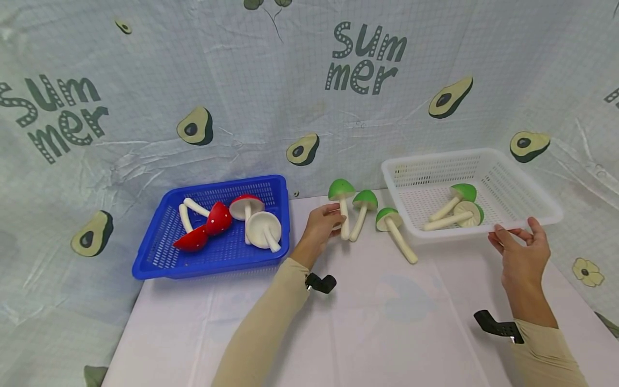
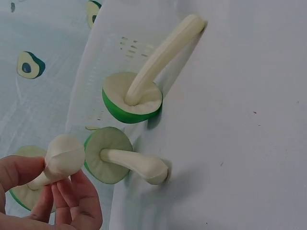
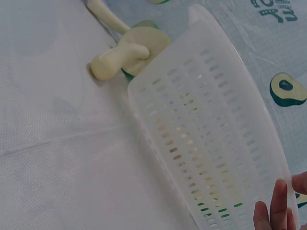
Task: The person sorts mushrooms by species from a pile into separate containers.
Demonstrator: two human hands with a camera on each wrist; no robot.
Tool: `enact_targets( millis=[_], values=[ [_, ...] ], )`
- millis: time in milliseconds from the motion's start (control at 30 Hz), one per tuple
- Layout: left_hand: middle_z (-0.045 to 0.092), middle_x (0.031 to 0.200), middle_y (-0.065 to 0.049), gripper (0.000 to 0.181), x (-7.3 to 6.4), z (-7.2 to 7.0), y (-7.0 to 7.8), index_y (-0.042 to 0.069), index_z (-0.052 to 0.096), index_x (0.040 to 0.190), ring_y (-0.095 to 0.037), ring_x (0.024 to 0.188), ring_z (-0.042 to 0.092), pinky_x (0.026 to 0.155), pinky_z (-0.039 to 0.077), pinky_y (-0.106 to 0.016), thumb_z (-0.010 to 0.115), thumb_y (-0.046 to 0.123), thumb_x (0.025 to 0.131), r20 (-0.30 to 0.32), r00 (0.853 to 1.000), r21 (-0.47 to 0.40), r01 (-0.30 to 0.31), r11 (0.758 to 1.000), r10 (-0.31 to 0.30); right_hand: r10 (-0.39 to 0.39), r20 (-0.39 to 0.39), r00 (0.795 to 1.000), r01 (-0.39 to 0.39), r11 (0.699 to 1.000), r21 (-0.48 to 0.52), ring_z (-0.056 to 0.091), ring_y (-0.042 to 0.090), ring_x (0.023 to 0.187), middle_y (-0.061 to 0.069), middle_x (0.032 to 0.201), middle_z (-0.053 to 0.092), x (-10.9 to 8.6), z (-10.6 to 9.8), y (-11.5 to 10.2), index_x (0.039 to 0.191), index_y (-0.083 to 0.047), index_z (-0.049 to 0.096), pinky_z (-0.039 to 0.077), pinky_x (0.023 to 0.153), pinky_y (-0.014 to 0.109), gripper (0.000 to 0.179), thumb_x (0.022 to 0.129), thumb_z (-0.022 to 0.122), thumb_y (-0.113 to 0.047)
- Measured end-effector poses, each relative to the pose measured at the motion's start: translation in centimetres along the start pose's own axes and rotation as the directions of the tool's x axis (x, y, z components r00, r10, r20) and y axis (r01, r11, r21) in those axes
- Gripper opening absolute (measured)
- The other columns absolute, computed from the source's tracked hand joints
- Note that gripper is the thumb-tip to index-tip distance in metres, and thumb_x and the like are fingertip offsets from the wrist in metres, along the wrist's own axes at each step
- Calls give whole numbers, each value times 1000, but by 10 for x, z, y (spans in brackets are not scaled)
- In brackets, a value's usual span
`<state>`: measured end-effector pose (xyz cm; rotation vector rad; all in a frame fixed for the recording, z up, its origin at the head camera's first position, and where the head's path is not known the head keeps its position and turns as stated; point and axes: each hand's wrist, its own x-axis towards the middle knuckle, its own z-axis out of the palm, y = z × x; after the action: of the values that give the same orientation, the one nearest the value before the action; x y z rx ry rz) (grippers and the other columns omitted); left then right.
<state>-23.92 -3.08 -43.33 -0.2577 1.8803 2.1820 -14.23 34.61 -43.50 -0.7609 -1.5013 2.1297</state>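
Observation:
My left hand pinches the pale stem of a green-capped toy mushroom between thumb and fingers; the left wrist view shows the stem's rounded end at the fingertips. Just right of it lies a second green mushroom. A third green mushroom lies by the white basket's left side, its stem slanting toward the front. My right hand grips the front rim of the white basket, thumb and fingers on either side of the edge. Inside that basket rest two green mushrooms.
At the left stands a blue basket with several red-capped mushrooms in it. A pale cloth covers the table. Behind hangs a curtain printed with avocados and lettering.

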Motion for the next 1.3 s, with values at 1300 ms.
enact_targets(
  millis=[1300],
  values=[
    [64,110,-7,40,-2,42,30,5,60,129,-19,92,64,80,59,-37,69,-1,91,112,993,28,-37,999,33,-21,-10,1000,21,999,-39,70,6,78,-4,110,50,-1,1,0,161,-27,25,57,69,17,92,88,78,-10]
  ],
)
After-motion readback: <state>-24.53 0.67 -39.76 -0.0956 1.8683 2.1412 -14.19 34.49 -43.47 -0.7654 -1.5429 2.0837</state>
